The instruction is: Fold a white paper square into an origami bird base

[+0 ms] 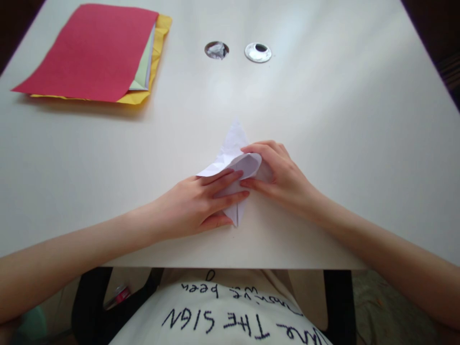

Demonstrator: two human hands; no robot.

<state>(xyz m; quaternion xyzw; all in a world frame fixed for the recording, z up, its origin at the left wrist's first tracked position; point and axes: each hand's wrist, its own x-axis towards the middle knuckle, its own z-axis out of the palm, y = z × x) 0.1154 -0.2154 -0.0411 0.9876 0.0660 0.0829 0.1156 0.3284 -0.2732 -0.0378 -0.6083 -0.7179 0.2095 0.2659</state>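
Note:
A piece of folded white paper (233,143) lies on the white table in front of me, one pointed tip facing away and another toward the near edge. My left hand (204,201) rests on its lower left part, fingers spread and stretched out over the folds, some of them under a raised flap. On the right side, my right hand (276,167) pinches the curled flap between thumb and fingers. Part of the paper is hidden beneath both hands.
A stack of coloured paper with a red sheet (93,52) on top and a yellow one (134,98) below sits at the far left. Two round holes are at the back of the table, one with crumpled material (217,50), one with a silvery cover (258,52).

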